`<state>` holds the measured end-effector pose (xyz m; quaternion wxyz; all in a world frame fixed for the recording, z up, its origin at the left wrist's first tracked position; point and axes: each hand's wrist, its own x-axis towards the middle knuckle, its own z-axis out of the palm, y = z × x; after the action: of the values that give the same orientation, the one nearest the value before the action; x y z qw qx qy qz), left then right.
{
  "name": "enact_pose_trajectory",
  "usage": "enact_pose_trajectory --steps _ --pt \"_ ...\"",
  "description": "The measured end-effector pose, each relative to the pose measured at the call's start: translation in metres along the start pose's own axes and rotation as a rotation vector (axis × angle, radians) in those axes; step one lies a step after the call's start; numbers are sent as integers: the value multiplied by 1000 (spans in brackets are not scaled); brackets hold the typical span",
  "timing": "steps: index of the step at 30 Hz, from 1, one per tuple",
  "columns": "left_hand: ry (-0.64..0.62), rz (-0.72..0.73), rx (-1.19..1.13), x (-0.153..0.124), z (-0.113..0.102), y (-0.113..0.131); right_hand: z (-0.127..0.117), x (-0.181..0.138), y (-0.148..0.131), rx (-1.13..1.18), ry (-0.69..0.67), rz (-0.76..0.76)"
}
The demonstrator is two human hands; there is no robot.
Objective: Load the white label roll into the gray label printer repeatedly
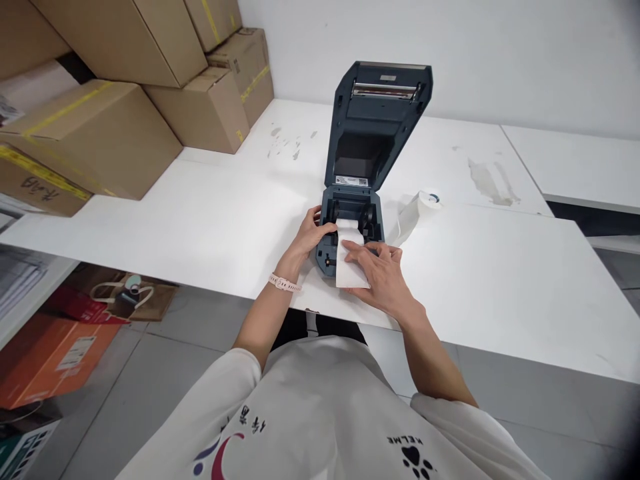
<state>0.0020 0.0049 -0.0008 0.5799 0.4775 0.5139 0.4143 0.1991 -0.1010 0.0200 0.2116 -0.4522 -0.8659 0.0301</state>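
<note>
On the white table (500, 293), which is filling most of the view, a bunch of cardboard boxes (115, 140) is piling up toward the back left, some of them showing yellow tape. The printer (353, 170) is sitting near the front edge, with its lid (380, 110) standing wide open and leaning back a bit.

So, hands: the right hand (383, 272) is coming in from the right and holding the paper strip (345, 273), fingers lying on top and the thumb tucking in at the lower end. The left hand (309, 235) is wrapping around the printer's left side, fingers resting outside and the thumb reaching in over the wall to the strip's left edge; can't tell if it's really gripping anything. The strip is running out of the open base and hanging over the front, toward the person.

Off to the printer's right, near it but not touching, a loose paper roll (421, 207) is lying with its tail trailing. Oh, and a pink wristband (284, 283) is circling the left wrist.
</note>
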Motion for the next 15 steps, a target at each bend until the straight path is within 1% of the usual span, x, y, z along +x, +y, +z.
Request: enact_pose_trajectory --steps 7,15 --pt "-6 9 -52 2 0 -1 -1 1 1 -14 -6 -18" --pt "-2 -2 -44 0 1 -2 2 0 5 51 14 -34"
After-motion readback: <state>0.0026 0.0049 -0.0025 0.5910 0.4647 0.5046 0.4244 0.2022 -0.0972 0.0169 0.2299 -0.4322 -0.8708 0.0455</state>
